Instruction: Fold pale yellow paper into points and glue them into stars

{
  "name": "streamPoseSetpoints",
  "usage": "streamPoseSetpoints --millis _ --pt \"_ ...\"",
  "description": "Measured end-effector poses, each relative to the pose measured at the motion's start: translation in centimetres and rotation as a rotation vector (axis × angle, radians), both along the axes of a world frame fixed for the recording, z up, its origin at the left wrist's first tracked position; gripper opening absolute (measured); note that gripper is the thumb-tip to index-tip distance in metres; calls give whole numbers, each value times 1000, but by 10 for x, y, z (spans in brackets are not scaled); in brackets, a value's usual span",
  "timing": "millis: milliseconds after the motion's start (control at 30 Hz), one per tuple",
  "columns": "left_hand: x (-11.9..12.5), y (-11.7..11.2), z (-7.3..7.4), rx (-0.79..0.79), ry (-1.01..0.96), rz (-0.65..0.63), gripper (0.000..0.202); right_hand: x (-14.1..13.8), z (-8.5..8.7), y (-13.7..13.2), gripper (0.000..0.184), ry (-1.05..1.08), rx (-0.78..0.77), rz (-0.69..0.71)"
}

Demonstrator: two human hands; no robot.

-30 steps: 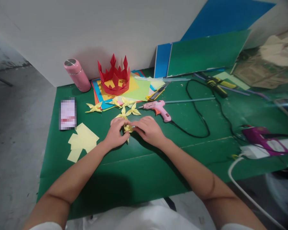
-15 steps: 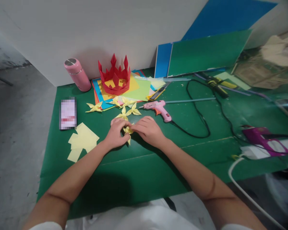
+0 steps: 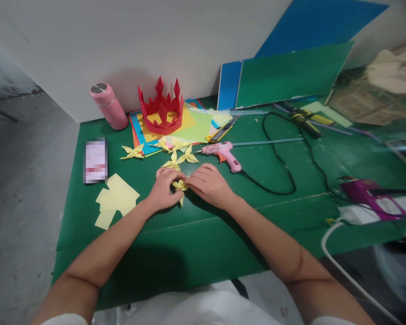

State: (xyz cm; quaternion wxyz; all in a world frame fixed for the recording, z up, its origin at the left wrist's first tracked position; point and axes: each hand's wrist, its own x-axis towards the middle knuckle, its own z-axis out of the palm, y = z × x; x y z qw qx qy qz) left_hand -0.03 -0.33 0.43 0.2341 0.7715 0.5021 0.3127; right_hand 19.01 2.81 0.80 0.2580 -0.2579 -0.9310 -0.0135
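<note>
Between my hands is a yellow folded paper flower [image 3: 180,186], partly covered by my fingers. My left hand [image 3: 165,189] curls around its left side, thumb at the near petal. From the right, my right hand [image 3: 209,186] pinches a petal with its fingertips. Just beyond lie more yellow paper flowers [image 3: 188,155], one of them a little apart at the left [image 3: 133,151]. A pink hot glue gun [image 3: 225,153] with a clear stick in its back rests beyond my right hand. Loose yellow paper squares [image 3: 117,196] lie left of my left forearm.
A red paper crown [image 3: 162,118] stands on a stack of coloured paper [image 3: 201,128] at the back. Nearby are a pink bottle [image 3: 110,106], a phone [image 3: 95,161] and a utility knife [image 3: 223,130]. The black cord [image 3: 286,189] loops toward a power strip [image 3: 360,214] at the right.
Almost nothing differs. Both hands stay around the yellow paper flower, and the view has shifted very slightly.
</note>
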Motion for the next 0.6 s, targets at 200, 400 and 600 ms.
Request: streamPoseSetpoints --millis 200,400,600 --pt "-1 -1 -1 42 -14 2 23 -2 -1 1 19 12 60 -67" --pt "-2 -2 4 120 -105 94 26 -2 3 -2 19 69 79 -244" --pt "1 -2 4 119 -31 64 26 -3 0 -3 17 2 31 -240"
